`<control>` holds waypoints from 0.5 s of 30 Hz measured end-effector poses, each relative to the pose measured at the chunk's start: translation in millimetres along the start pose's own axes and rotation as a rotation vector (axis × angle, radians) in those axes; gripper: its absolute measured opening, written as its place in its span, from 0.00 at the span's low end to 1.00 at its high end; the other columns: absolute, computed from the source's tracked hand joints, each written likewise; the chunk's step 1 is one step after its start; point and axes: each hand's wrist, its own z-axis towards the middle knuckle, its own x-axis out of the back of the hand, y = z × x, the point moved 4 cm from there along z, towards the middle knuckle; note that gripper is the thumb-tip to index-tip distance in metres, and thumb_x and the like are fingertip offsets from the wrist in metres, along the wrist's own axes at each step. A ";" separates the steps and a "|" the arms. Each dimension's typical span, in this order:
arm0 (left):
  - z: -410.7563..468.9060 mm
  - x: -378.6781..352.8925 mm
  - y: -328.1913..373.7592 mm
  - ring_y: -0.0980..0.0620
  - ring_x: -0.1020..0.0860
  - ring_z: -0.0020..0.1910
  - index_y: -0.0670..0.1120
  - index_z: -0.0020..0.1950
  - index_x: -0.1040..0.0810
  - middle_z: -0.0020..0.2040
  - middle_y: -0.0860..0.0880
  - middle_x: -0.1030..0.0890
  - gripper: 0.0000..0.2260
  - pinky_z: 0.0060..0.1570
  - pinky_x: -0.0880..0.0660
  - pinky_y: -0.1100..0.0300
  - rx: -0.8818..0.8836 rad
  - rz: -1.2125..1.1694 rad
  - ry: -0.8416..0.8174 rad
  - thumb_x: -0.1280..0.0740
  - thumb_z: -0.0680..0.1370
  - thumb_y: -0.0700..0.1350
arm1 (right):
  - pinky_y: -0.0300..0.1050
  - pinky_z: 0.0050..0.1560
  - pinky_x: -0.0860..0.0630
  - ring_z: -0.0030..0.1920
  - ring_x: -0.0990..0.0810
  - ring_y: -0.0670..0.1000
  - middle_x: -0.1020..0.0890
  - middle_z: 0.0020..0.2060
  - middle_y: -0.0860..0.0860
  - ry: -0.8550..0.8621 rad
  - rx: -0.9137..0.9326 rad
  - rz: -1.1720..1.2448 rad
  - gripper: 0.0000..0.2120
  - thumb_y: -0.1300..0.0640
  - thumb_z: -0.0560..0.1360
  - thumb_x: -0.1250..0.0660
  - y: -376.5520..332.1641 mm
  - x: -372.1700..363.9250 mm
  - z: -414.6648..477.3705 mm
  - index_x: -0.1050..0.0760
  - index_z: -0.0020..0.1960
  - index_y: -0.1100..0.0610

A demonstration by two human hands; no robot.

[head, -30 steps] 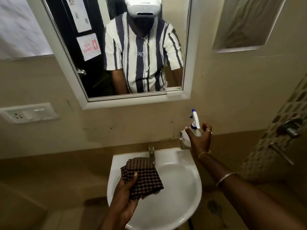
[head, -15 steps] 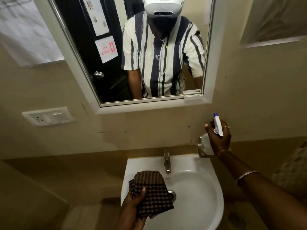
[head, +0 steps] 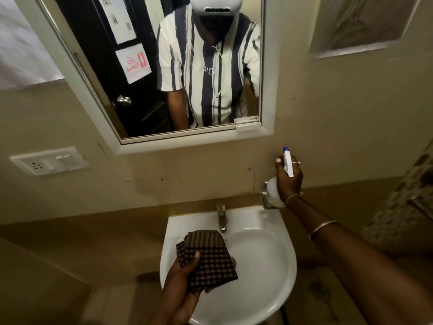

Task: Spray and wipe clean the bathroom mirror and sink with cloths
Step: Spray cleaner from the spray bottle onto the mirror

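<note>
A white-framed mirror (head: 267, 66) hangs on the beige wall above a white round sink (head: 264, 259) with a chrome tap (head: 221, 216). My left hand (head: 180, 280) holds a folded brown checked cloth (head: 208, 261) over the left half of the basin. My right hand (head: 289, 179) grips a white spray bottle (head: 274, 192) with a white trigger head and blue nozzle tip, raised above the sink's back right corner, just below the mirror's lower right corner. The nozzle points up toward the wall.
A white switch and socket plate (head: 49, 160) sits on the wall at the left. A metal bracket (head: 264, 195) is fixed beside the sink's back right corner. Patterned tiles and a metal fitting (head: 419, 205) lie at the far right. A recessed niche (head: 360, 24) is at upper right.
My right hand has lifted the spray bottle up off the sink's corner toward the mirror. The view has tilted up slightly. My left hand keeps the cloth over the basin.
</note>
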 end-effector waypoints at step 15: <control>15.5 -17.7 32.0 0.40 0.20 0.62 0.41 0.70 0.26 0.66 0.38 0.21 0.19 0.54 0.19 0.47 0.004 0.021 -0.053 0.35 0.79 0.39 | 0.29 0.49 0.25 0.50 0.17 0.38 0.16 0.49 0.47 -0.227 -0.043 0.130 0.11 0.65 0.78 0.30 -91.8 63.3 -149.9 0.17 0.54 0.51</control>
